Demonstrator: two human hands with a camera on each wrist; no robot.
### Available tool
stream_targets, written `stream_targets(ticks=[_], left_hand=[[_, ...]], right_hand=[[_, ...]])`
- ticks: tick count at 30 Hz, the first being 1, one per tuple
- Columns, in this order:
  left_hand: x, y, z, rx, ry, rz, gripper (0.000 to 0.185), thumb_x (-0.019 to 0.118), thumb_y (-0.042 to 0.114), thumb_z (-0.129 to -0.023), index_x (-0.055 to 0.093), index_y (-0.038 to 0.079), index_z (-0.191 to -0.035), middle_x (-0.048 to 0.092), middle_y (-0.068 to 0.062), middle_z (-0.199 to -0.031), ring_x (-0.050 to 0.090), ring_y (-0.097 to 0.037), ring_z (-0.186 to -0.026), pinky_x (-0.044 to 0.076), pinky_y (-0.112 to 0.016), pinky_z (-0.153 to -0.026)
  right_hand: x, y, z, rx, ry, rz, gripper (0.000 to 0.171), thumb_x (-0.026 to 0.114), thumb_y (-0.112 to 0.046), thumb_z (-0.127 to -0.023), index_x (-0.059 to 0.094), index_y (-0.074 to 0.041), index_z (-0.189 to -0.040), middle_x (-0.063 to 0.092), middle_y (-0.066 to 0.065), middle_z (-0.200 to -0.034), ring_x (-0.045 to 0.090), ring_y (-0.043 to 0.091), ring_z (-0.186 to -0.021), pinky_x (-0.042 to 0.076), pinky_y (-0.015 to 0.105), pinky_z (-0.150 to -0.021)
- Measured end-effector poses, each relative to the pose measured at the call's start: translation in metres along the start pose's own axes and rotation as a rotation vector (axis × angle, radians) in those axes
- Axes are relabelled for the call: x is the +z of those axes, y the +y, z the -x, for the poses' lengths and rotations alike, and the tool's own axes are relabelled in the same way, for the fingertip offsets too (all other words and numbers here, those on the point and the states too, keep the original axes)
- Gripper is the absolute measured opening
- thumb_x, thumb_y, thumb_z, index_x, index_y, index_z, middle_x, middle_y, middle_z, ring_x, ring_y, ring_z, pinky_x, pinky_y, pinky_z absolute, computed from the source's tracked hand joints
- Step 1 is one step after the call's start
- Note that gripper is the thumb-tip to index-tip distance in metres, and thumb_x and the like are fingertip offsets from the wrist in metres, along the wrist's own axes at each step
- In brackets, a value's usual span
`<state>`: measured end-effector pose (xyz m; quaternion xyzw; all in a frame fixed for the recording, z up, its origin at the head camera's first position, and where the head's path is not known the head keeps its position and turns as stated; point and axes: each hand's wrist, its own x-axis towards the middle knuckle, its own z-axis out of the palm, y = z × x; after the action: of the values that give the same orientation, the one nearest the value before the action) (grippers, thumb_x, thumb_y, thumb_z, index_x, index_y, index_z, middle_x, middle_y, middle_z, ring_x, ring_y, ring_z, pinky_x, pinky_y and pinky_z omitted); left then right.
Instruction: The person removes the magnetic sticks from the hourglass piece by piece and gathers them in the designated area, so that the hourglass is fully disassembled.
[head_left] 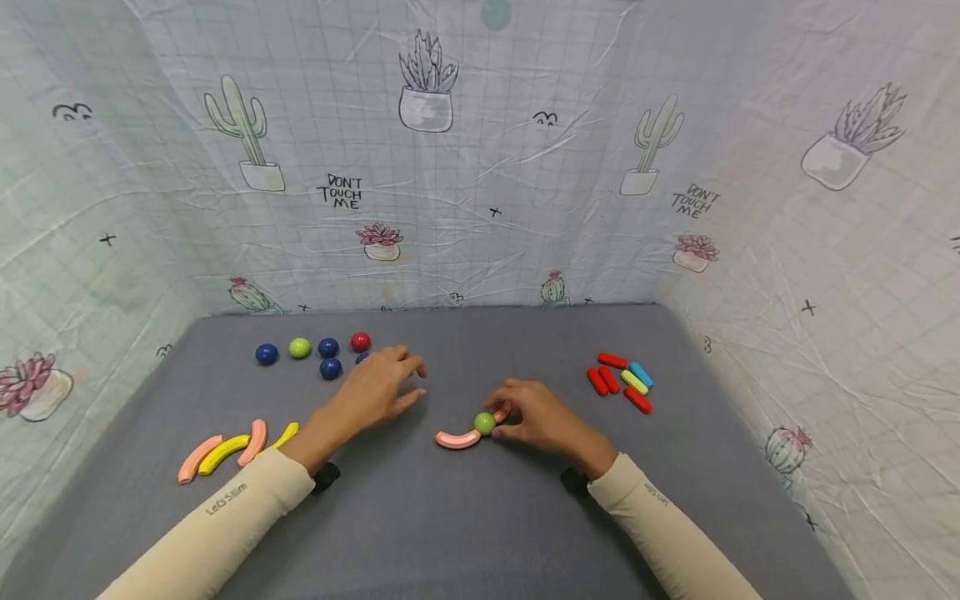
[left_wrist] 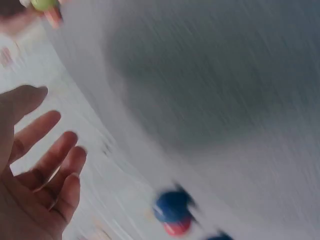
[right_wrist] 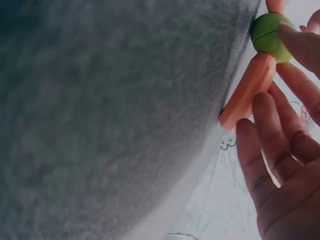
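Right hand (head_left: 542, 419) fingers touch green ball (head_left: 484, 423) and pink curved piece (head_left: 457, 439).
Left hand (head_left: 372, 390) spread, empty, near blue balls (head_left: 328, 358).

The head view is lit evenly and softly from above, so only faint shadows are seen under the hands, and no glare is noticed; the edges are bent outward by a wide lens. The left wrist view is smeared strongly by motion blur. In the right wrist view the close fingers (right_wrist: 272, 145) are kept sharp, while the grey surface (right_wrist: 100, 125) is rendered soft and grainy.
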<state>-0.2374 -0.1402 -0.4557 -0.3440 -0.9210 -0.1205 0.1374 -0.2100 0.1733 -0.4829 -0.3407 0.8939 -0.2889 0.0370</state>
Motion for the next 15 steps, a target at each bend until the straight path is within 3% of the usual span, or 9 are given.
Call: stream_targets(ticks=[5,9,15], left_hand=[[0.014,0.036,0.0,0.113,-0.057,0.03,0.027,0.086,0.034,-0.09,0.077,0.015,-0.107,0.07,-0.002,-0.098,0.064,-0.02,-0.083,0.055,-0.043,-0.077],[0.03,0.055,0.0,0.183,-0.101,0.054,0.026,0.082,0.037,-0.093,0.077,0.015,-0.105,0.069,-0.001,-0.093,0.064,-0.019,-0.08,0.055,-0.041,-0.075],[0.046,0.067,0.001,0.201,-0.053,0.059,0.021,0.083,0.03,-0.092,0.072,0.012,-0.095,0.07,0.0,-0.085,0.065,-0.017,-0.076,0.054,-0.04,-0.071]], right_hand=[[0.003,-0.003,-0.002,-0.002,0.016,0.056,0.028,0.089,-0.025,-0.088,0.079,-0.019,-0.114,0.073,-0.003,-0.105,0.069,0.012,-0.09,0.057,0.028,-0.081],[0.004,-0.007,-0.003,-0.019,0.026,0.063,0.026,0.089,-0.025,-0.088,0.08,-0.018,-0.112,0.074,-0.002,-0.103,0.069,0.013,-0.088,0.055,0.026,-0.078],[0.007,-0.006,-0.003,-0.015,0.037,0.072,0.026,0.09,-0.025,-0.088,0.08,-0.019,-0.111,0.073,-0.003,-0.101,0.068,0.012,-0.085,0.053,0.024,-0.076]])
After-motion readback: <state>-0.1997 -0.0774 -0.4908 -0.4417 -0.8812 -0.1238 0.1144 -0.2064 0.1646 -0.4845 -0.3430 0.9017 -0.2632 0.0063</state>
